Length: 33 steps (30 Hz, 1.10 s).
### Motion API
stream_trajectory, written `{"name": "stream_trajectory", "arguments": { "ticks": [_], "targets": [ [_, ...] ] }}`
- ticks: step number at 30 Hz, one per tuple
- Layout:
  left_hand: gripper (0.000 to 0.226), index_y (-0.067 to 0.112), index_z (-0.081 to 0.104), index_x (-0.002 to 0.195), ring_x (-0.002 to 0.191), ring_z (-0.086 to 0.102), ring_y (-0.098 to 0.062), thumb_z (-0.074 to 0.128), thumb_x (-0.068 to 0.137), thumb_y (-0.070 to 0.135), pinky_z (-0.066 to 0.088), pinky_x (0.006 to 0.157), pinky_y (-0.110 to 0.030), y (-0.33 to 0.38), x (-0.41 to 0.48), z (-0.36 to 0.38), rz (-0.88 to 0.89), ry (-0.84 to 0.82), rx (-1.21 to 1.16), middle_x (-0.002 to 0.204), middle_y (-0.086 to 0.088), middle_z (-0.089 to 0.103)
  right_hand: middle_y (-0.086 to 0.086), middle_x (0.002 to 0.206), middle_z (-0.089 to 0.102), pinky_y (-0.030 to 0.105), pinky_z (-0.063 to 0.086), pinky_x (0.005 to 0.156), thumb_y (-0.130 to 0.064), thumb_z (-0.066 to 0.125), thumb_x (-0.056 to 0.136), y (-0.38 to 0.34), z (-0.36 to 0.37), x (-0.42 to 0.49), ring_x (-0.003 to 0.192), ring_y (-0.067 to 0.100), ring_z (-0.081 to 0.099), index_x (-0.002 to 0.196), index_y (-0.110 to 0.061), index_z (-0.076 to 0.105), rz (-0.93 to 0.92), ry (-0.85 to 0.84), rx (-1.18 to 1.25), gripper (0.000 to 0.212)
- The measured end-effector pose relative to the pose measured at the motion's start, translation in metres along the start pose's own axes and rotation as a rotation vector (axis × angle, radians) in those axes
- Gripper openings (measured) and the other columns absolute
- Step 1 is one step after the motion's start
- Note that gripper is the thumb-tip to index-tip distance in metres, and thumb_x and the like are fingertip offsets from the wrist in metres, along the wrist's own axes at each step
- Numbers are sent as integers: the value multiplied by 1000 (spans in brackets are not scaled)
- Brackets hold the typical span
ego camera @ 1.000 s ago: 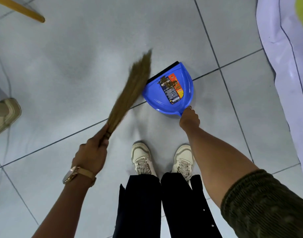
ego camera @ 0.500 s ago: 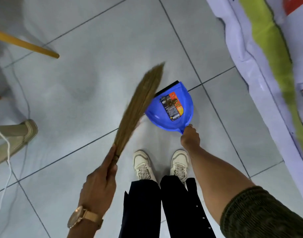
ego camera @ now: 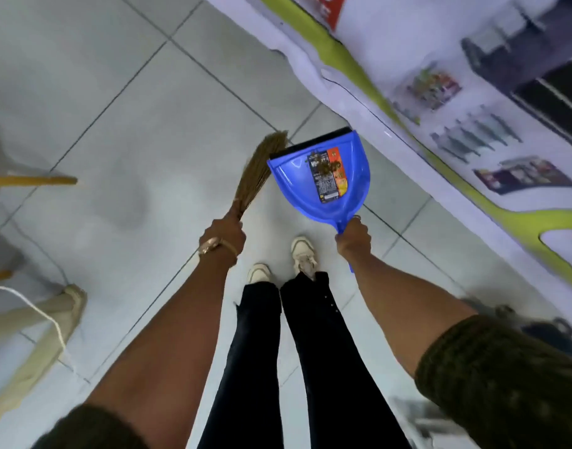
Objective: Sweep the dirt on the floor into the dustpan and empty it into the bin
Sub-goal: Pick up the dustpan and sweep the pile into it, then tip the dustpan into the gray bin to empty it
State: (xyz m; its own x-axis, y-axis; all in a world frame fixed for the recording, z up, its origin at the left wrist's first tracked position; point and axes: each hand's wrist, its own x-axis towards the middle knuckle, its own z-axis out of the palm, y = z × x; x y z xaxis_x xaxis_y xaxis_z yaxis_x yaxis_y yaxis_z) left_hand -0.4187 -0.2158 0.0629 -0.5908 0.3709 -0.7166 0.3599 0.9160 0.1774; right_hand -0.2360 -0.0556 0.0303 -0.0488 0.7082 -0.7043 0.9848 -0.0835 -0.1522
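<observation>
Far left: a wooden stick (ego camera: 32, 180) lies over the grey tiled floor (ego camera: 142, 102), with a white cord (ego camera: 35, 307) trailing below it.
My left hand (ego camera: 224, 233): clenched around the bound neck of a straw hand broom (ego camera: 260, 170); a gold watch (ego camera: 210, 246) sits on that wrist.
Broom: its bristles fan up and to the right, the tips just beside the dustpan's black front lip, at its left corner.
Dustpan (ego camera: 297, 183): blue plastic, its open mouth pointing away from me, near the edge of a printed banner.
Label (ego camera: 328, 173): a sticker inside the pan, black on one half, orange and yellow on the other; the print is too blurred for me to read.
Contents: a small brown clump of dirt (ego camera: 325, 165) rests on the upper part of the sticker.
My right hand (ego camera: 352, 236): fist closed on the pan's blue handle, the handle end poking out below my fist.
My feet: pale sneakers (ego camera: 302, 254) and black trousers, between my two arms.
Far right: the banner (ego camera: 472, 102) lying on the floor, white with a lime-green stripe, a red patch and small product pictures; possibly lettering on it, but nothing legible.
</observation>
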Motion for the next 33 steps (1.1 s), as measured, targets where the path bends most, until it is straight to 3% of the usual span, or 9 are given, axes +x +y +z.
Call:
{"name": "stream_trajectory", "arguments": {
  "ticks": [7, 15, 20, 33],
  "targets": [
    [66, 42, 12, 149, 115, 56, -39, 41, 93, 23, 44, 91, -43, 107, -56, -7, 327, -58, 294, 130, -21, 54, 21, 129, 53, 41, 46, 94, -11, 58, 89, 85, -56, -93, 119, 40, 53, 124, -1, 45, 178, 64, 237, 39],
    [62, 39, 15, 149, 118, 55, -36, 39, 95, 22, 43, 94, -41, 196, -164, 63, 536, -152, 567, 130, -16, 55, 19, 128, 54, 42, 46, 94, -10, 59, 88, 210, -80, -170, 119, 38, 54, 124, -2, 46, 488, 154, 588, 39],
    [59, 38, 20, 148, 113, 57, -35, 36, 94, 20, 45, 92, -42, 241, -227, 126, 618, -192, 689, 125, -15, 59, 17, 122, 59, 38, 47, 90, -18, 59, 87, 299, -97, -182, 113, 37, 57, 118, -3, 50, 611, 205, 752, 36],
    [56, 43, 18, 147, 105, 60, -33, 35, 96, 29, 50, 86, -38, 337, -315, 296, 645, -214, 870, 120, -14, 58, 14, 129, 58, 35, 46, 97, -30, 49, 92, 552, -135, -126, 119, 33, 57, 124, -9, 54, 762, -9, 986, 39]
  ]
}}
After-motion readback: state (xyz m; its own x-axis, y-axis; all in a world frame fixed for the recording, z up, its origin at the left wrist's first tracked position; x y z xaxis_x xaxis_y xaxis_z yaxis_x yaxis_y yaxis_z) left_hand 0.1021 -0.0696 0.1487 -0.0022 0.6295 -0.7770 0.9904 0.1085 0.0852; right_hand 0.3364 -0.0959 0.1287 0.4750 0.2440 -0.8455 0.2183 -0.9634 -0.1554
